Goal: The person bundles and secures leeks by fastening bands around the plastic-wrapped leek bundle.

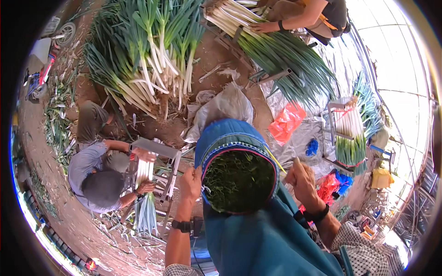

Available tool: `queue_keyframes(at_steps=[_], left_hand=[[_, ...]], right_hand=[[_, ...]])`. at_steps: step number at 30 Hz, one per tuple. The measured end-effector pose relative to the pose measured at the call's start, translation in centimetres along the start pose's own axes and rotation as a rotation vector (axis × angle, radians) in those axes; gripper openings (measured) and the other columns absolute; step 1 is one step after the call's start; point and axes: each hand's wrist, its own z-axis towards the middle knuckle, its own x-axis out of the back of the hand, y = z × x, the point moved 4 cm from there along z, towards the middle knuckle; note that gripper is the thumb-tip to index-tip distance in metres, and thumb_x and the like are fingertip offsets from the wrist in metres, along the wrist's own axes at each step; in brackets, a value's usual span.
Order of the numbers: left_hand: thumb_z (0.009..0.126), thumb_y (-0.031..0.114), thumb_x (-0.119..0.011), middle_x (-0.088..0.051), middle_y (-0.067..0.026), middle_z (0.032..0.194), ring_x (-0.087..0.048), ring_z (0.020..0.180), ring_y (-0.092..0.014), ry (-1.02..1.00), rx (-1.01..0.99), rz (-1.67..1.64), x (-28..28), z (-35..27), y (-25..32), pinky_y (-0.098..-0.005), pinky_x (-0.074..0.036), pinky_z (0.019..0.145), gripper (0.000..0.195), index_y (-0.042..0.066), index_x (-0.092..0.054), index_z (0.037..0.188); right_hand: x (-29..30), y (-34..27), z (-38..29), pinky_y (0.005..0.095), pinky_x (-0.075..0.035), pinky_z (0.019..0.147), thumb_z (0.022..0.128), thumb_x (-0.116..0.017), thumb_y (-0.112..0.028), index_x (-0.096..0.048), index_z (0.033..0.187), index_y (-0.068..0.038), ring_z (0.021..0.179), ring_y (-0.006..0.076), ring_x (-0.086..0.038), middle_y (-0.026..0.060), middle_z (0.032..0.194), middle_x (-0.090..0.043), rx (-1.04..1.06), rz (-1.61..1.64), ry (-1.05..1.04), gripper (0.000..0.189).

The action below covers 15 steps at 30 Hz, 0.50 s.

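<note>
A blue fabric sun hat [228,134] with a dark green patterned crown and a teal neck cloth [238,248] fills the middle of the view. It hides whatever lies beneath. My left hand [190,183], fingers curled, is at the left edge of the brim; whether it touches the brim or holds something behind it is unclear. On the other side, my right hand [301,177] is loosely closed with the thumb up. A thin yellow strip [275,159] lies between the brim and this hand; I cannot tell if the fingers hold it. Both wrists wear black bands.
A pile of leeks [148,62] lies ahead. At left, a co-worker [100,183] handles leeks in a metal frame [155,146]; another person's hand [265,27] rests on leeks [276,55] at top right. A tied leek bundle [349,131], red plastic [287,122] and translucent sheeting [228,103] lie around.
</note>
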Motion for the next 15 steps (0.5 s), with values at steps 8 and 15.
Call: queue_keyframes(at_steps=[8, 15], left_hand=[[0.086, 0.022, -0.065, -0.066, -0.018, 0.08, -0.065, 0.076, -0.034, -0.226, -0.296, -0.113, -1.9, 10.2, 10.6, -0.0379, -0.05, 0.068, 0.022, 0.002, -0.067, 0.094], [0.082, 0.019, -0.064, -0.067, -0.0172, 0.092, -0.063, 0.086, -0.036, -0.838, -0.711, 0.373, -10.9, 12.9, 14.5, -0.043, -0.05, 0.077, 0.021, 0.003, -0.068, 0.095]], right_hand=[[2.1, 1.9, 0.2, 0.0266, -0.03, 0.049, 0.101, -0.042, -0.037, -0.047, 0.057, -0.006, 0.051, 0.0078, -0.038, -0.0009, 0.053, -0.044, -0.086, -0.013, -0.018, 0.055], [3.6, 3.7, 0.4, 0.0252, -0.028, 0.047, 0.1, -0.048, -0.035, -0.05, 0.059, -0.007, 0.053, 0.0046, -0.035, -0.0052, 0.055, -0.042, -0.069, 0.116, -0.018, 0.05]])
